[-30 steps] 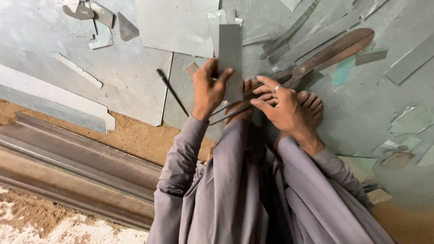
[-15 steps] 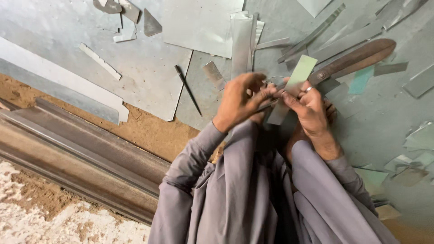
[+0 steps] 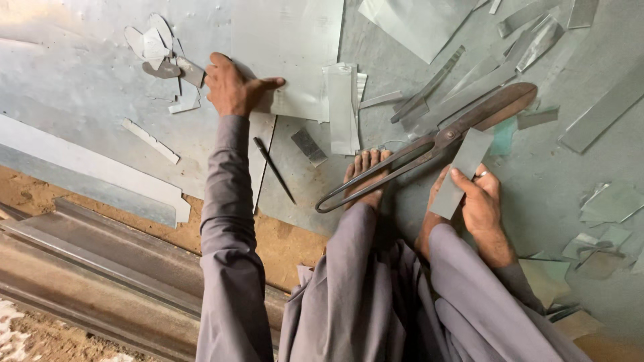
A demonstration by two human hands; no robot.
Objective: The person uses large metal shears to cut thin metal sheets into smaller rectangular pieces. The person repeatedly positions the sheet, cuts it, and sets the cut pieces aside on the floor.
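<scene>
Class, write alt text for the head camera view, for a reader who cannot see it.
A seated person's left hand presses on a large metal sheet while the right hand holds a small cut metal strip. Long tin snips lie across a bare foot, with metal offcuts scattered on the floor.

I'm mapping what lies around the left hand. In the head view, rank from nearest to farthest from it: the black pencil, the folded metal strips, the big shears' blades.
From the left hand:
1. Black pencil, just below it.
2. Folded metal strips, to its right.
3. Shears' blades, far right.
</scene>
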